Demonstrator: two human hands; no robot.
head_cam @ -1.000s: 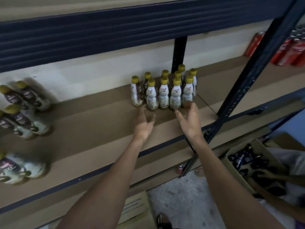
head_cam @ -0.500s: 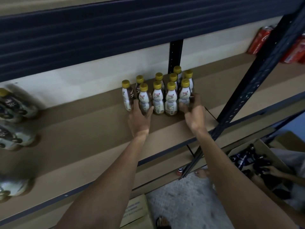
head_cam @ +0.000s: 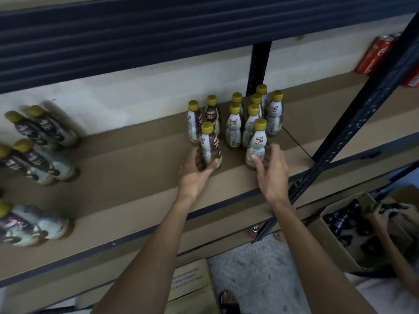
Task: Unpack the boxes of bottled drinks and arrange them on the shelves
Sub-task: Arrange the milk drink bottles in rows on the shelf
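Several small brown-and-white drink bottles with gold caps (head_cam: 234,123) stand in a cluster at the back of the brown shelf board (head_cam: 136,173). My left hand (head_cam: 196,168) grips one bottle (head_cam: 209,147) by its base, forward of the cluster. My right hand (head_cam: 269,168) holds another bottle (head_cam: 257,145) by its lower part, also out in front of the group. Both held bottles are upright.
More of the same bottles (head_cam: 38,146) stand blurred at the shelf's left end. Red cans (head_cam: 374,55) sit on the shelf to the right, beyond a dark upright post (head_cam: 362,114). Below right, another person's hands (head_cam: 381,214) reach into an open cardboard box (head_cam: 335,248) of dark bottles. A closed box (head_cam: 192,282) lies below.
My hands reached the cluster, each took a front bottle, and both have drawn their bottles toward the shelf's front edge.
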